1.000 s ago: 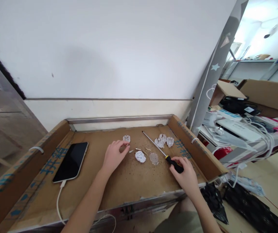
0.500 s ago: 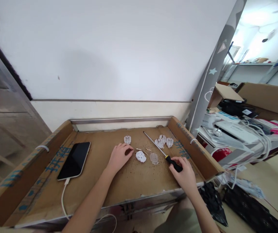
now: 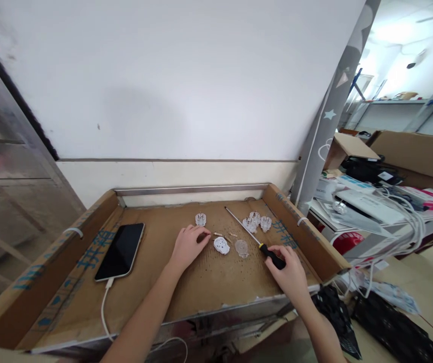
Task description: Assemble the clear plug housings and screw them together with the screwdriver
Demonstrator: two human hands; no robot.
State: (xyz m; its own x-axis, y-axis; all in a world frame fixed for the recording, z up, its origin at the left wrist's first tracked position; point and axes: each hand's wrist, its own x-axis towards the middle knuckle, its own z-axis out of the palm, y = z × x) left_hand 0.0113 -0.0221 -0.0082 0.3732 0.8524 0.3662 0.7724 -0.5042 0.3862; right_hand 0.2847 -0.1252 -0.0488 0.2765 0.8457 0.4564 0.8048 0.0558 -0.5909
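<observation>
My right hand [image 3: 287,271] is closed around the black handle of a screwdriver [image 3: 272,256], whose long shaft lies slanted over the cardboard, tip pointing far left. My left hand [image 3: 189,247] rests on the cardboard with thumb and forefinger pinched together; whatever is between them is too small to make out. Just right of those fingertips are a white plug part with holes [image 3: 221,245] and small metal strips [image 3: 218,234]. A clear plastic cover [image 3: 241,248] lies between the white part and the screwdriver. Behind my left hand stands a clear plug piece with pins [image 3: 200,219].
Several more clear plug pieces [image 3: 255,219] sit at the back right. A phone [image 3: 120,251] with a white charging cable [image 3: 103,312] lies on the left. Cardboard side walls [image 3: 311,237] border the work surface. Cluttered boxes and cables [image 3: 409,222] are beyond the right.
The camera view has shifted slightly, moving everything a little to the right. My left fingertips stay beside the small metal strips, and my right hand still holds the screwdriver.
</observation>
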